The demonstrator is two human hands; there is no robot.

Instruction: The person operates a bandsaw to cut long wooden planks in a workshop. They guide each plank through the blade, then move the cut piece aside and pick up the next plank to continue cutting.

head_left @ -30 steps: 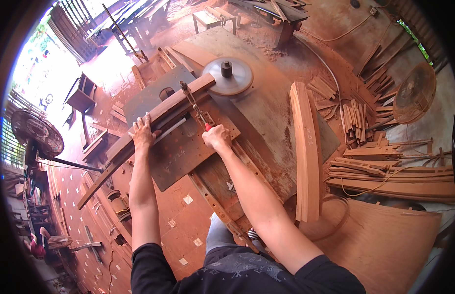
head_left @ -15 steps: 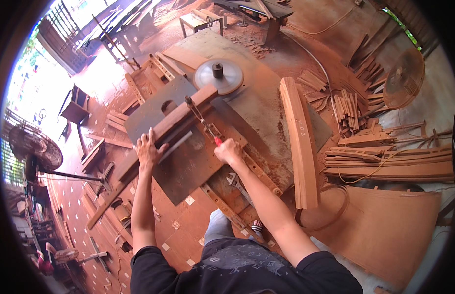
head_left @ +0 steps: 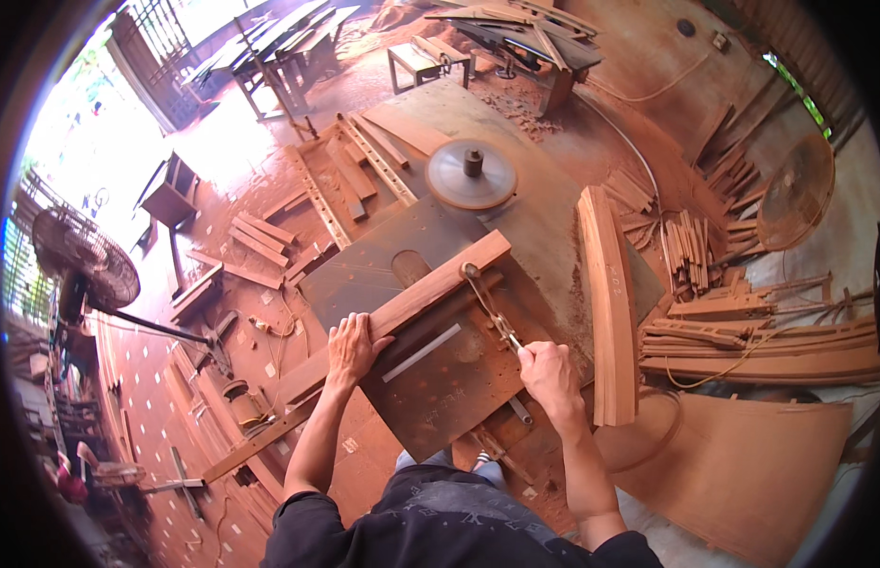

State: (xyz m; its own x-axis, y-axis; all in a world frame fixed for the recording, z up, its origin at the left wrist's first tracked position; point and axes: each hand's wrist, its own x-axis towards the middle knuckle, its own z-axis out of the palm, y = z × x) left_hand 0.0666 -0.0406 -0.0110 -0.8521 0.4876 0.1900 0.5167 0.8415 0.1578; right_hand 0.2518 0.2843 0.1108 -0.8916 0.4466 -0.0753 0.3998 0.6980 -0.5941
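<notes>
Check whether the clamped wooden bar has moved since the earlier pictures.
Yes. Against the round saw blade, the wooden bar has moved toward the person; its end, earlier at the blade's edge, now lies apart from it.

- Round, grey metal saw disc [head_left: 454, 187] with a dark hub: obstacle beyond the plank's far end, a narrow gap between them.
- Long, reddish-brown wooden plank [head_left: 442, 286]: slanting barrier across the dark, flat metal plate [head_left: 423, 396], its middle portion covered by the left hand [head_left: 353, 350].
- Slender, jointed metal clamp [head_left: 489, 305]: blocks straight passage from the plate's near side to the plank's right end; the right hand [head_left: 553, 375] occupies its handle.
- Open room: over the plate, between both hands.
- Thick, pale-brown wooden beam [head_left: 610, 317]: bounds the right side.
</notes>
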